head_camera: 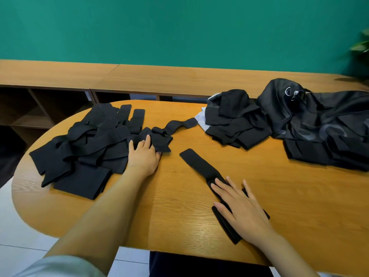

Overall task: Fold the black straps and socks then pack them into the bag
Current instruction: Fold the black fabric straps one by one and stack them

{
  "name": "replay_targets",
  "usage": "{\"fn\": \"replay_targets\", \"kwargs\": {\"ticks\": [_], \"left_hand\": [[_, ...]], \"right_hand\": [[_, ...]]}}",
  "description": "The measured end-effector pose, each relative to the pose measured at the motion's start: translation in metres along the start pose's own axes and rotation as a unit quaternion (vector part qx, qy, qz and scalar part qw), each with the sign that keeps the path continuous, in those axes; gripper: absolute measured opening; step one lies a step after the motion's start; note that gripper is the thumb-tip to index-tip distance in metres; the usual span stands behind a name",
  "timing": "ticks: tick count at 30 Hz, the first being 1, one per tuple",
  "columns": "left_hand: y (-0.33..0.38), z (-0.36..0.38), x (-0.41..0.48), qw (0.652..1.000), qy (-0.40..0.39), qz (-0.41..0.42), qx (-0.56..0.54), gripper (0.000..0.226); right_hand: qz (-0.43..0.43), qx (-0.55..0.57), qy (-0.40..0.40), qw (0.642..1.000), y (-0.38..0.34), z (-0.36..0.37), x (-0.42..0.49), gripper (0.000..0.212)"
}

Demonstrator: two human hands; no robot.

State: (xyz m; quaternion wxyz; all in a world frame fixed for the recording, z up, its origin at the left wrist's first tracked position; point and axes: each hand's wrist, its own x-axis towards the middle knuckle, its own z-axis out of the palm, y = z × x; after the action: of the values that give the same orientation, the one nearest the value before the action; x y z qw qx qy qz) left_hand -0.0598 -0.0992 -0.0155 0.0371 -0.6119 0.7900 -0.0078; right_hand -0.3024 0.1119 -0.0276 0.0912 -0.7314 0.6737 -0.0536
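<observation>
1. Now my right hand [241, 208] lies flat at about 5 o'clock on the table [175, 212], fingers spread, pressing down on the near end of a black strap [199, 162].
2. That strap is doubled over under my palm. Its free end runs away from me toward 11 o'clock and lies flat on the wood.
3. My left hand [142, 154] reaches out toward 10 o'clock. Its fingers lie fairly straight on the right edge of a loose pile of black straps and socks [85, 144], touching the cloth.
4. That pile fills the 9 to 10 o'clock part of the table, the pieces tangled and overlapping.
5. One long strap [179, 123] trails out of the pile toward 1 o'clock, its tip just beside a folded stack [235, 120].
6. The folded stack sits at about 1 o'clock, with a bit of pale cloth showing beneath it.
7. The black bag [319, 116] lies slumped at 2 to 3 o'clock, touching the stack, a metal ring near its top.
8. Beyond the table at 12 o'clock stand a low wooden shelf [139, 76] and a green wall [179, 27].
</observation>
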Motion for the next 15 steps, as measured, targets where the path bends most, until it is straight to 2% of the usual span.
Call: {"fn": "replay_targets", "kwargs": {"ticks": [4, 10, 13, 15], "left_hand": [[0.001, 0.005, -0.003, 0.999, 0.014, 0.006, -0.05, 0.047], [-0.004, 0.01, -0.029, 0.974, 0.115, -0.012, -0.197, 0.037], [0.009, 0.005, -0.055, 0.957, 0.163, -0.004, -0.24, 0.035], [0.025, 0.001, -0.077, 0.951, 0.166, 0.026, -0.261, 0.035]], "right_hand": [[0.006, 0.006, -0.002, 1.0, 0.001, 0.0, -0.004, 0.071], [0.017, 0.02, -0.019, 0.999, -0.013, 0.001, 0.005, 0.079], [0.03, 0.075, -0.02, 0.997, -0.024, -0.002, 0.011, 0.076], [0.027, 0.145, -0.003, 0.989, -0.027, -0.006, 0.012, 0.068]]}}
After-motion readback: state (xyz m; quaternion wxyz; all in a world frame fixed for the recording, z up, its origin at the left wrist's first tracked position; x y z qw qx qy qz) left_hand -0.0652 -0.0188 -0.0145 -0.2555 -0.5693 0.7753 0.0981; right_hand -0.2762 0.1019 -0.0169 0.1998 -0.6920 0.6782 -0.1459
